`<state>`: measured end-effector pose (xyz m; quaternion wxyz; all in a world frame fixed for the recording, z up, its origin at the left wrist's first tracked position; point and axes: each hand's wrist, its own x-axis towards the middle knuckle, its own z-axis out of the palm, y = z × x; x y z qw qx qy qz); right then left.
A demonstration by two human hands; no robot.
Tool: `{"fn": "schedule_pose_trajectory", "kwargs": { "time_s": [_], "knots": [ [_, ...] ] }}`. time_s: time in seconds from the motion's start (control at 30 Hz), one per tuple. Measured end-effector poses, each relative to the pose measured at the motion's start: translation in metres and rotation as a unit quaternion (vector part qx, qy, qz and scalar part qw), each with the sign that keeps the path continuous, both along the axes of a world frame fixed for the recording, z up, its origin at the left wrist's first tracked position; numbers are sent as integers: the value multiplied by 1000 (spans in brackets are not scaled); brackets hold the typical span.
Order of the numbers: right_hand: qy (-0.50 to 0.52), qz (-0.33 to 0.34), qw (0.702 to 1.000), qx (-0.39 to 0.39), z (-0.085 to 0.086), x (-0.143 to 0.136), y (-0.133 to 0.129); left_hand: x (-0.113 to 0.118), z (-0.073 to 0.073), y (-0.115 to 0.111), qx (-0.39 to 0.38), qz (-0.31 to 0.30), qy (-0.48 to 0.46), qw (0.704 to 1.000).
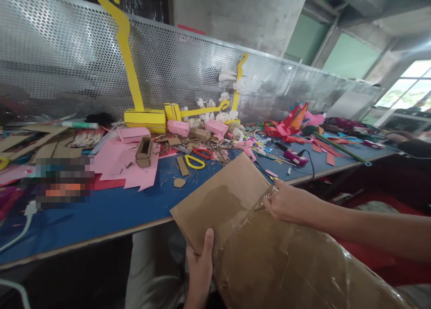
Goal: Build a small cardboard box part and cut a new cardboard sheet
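Note:
A flat brown cardboard piece rests partly over the front edge of the blue table, sticking out of a large clear plastic wrap. My left hand grips the cardboard's lower left edge, thumb on top and the other fingers hidden beneath. On the right, my right hand pinches the bunched rim of the plastic wrap near the cardboard's right corner. Brown sheets show through the wrap, which reaches toward the lower right.
The blue table carries yellow scissors, pink paper, a small cardboard box, a pink glue gun and yellow stands. A perforated metal screen rises behind. At the left edge lies a white cable.

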<state>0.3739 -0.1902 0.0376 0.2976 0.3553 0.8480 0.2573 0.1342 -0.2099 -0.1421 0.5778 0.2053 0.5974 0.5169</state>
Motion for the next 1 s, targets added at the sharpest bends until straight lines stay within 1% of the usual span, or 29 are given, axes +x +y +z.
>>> {"fn": "schedule_pose_trajectory", "kwargs": {
  "time_s": [0.17,0.3,0.47,0.57,0.63,0.83,1.0],
  "knots": [
    [9,-22,999,-25,-9,-1,7,1,-1,0,12,-1,-7,1000],
    [-3,-28,999,-37,-14,-7,9,1,1,0,10,6,-2,1000],
    [-12,-33,998,-57,-25,-17,14,1,4,0,53,-6,-22,998],
    [-8,-34,997,-70,-32,-21,18,0,2,0,56,-4,-16,998],
    [-3,-34,997,-74,-34,-21,20,0,0,-1,51,-7,-7,999],
    [22,-36,996,-75,-28,-15,19,-1,-3,-2,27,-4,35,999],
    [40,-45,995,-80,-17,-12,17,-2,-2,-3,48,-29,48,997]
  ]
}}
